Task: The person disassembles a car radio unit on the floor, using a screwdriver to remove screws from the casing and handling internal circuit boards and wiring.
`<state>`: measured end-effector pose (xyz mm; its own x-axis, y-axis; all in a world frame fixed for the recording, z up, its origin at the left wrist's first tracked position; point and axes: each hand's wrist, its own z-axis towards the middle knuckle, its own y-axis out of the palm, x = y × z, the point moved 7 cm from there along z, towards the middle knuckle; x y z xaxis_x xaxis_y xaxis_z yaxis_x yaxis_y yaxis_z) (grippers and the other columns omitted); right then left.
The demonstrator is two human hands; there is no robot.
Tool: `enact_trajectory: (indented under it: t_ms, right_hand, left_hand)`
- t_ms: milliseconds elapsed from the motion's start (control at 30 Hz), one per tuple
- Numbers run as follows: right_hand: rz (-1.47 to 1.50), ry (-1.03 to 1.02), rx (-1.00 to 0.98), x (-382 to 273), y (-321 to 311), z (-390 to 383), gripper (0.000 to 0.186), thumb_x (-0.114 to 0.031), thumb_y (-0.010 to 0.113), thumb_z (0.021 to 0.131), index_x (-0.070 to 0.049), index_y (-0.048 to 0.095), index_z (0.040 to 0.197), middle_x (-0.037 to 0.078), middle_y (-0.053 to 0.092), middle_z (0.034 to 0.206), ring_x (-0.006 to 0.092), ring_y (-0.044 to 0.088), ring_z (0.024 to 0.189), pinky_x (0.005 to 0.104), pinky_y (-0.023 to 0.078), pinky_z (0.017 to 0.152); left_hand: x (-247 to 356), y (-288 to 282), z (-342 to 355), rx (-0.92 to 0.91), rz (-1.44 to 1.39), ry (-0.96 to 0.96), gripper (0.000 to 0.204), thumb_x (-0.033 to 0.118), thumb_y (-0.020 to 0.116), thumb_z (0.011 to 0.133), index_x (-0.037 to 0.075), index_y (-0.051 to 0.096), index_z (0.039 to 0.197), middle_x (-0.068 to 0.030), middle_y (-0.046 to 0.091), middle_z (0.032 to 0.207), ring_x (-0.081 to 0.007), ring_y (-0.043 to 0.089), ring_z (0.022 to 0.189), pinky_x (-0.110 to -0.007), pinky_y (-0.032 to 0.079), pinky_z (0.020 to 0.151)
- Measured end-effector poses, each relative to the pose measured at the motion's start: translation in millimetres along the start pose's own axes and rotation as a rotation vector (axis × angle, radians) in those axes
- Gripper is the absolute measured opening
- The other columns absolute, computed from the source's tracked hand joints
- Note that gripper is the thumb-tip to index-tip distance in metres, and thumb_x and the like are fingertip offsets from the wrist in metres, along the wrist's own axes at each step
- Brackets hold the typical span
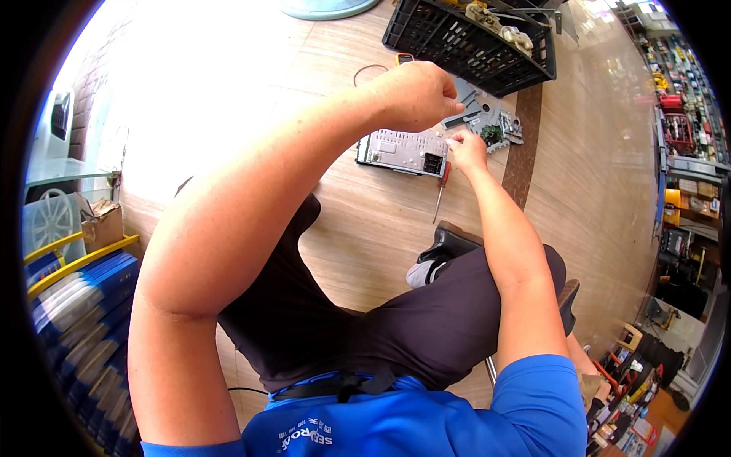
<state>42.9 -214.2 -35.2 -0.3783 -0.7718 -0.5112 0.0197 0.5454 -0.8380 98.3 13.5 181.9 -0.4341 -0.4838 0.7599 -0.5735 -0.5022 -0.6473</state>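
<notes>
On the floor ahead lies a flat silver metal unit (400, 143) like a car stereo, with rows of small slots and a dark square socket at its right end. My left hand (422, 93) hangs above its far right side, fingers curled together; whatever they may hold is hidden. At the unit's right edge, my right hand (468, 154) has thumb and finger pinched, with a small pale bit at the tips that I cannot make out. A red-handled screwdriver (441, 190) lies just below that hand. Loose metal parts (476, 110) and a green board (493, 134) lie beyond.
A black plastic crate (487, 61) of parts stands at the far side. Next to my left wrist is an orange-edged meter (404, 58) with a red lead. Blue packages (84, 305) fill a yellow rack at left; crowded shelves (681, 137) line the right. A shoe (449, 242) sits close by.
</notes>
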Motion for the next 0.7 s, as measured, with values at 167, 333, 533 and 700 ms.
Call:
enact_trajectory:
  t_ms: [167, 333, 533, 700]
  right_hand:
    - [-0.111, -0.024, 0.046, -10.4, -1.5, -5.6, 0.019, -0.024, 0.073, 0.085, -0.006, 0.071, 0.087, 0.018, 0.071, 0.085, 0.0354, 0.068, 0.083, 0.0436, 0.053, 0.076]
    - [-0.143, -0.050, 0.054, -6.8, 1.2, -4.1, 0.020, -0.026, 0.071, 0.086, -0.006, 0.070, 0.087, 0.019, 0.070, 0.085, 0.0366, 0.068, 0.083, 0.0451, 0.052, 0.075]
    - [-0.151, -0.049, 0.020, -7.5, 4.3, -4.3, 0.021, -0.028, 0.068, 0.088, -0.007, 0.069, 0.087, 0.020, 0.070, 0.086, 0.0387, 0.068, 0.085, 0.0478, 0.052, 0.077]
    - [-0.196, -0.063, 0.014, -9.8, 4.1, -6.4, 0.024, -0.030, 0.064, 0.091, -0.006, 0.069, 0.089, 0.021, 0.070, 0.088, 0.0400, 0.067, 0.087, 0.0488, 0.052, 0.078]
  left_hand:
    - [-1.8, 1.1, 0.2, -0.020, -0.007, -0.011, 0.037, 0.035, 0.062, 0.093, 0.002, 0.073, 0.105, -0.0207, 0.072, 0.099, -0.0347, 0.068, 0.099, -0.041, 0.052, 0.091]
    - [-0.4, 3.0, 2.4, -0.004, 0.032, 0.008, 0.034, 0.031, 0.064, 0.093, 0.003, 0.072, 0.111, -0.0187, 0.072, 0.099, -0.0300, 0.070, 0.093, -0.038, 0.054, 0.085]
    - [-1.6, 3.8, 2.4, -0.030, 0.054, 0.001, 0.037, 0.032, 0.063, 0.094, 0.001, 0.071, 0.112, -0.0199, 0.072, 0.100, -0.0314, 0.069, 0.095, -0.039, 0.053, 0.086]
    - [0.9, 2.1, 0.3, -0.027, 0.032, -0.007, 0.038, 0.035, 0.061, 0.092, 0.001, 0.073, 0.104, -0.0223, 0.071, 0.099, -0.0356, 0.068, 0.099, -0.042, 0.052, 0.091]
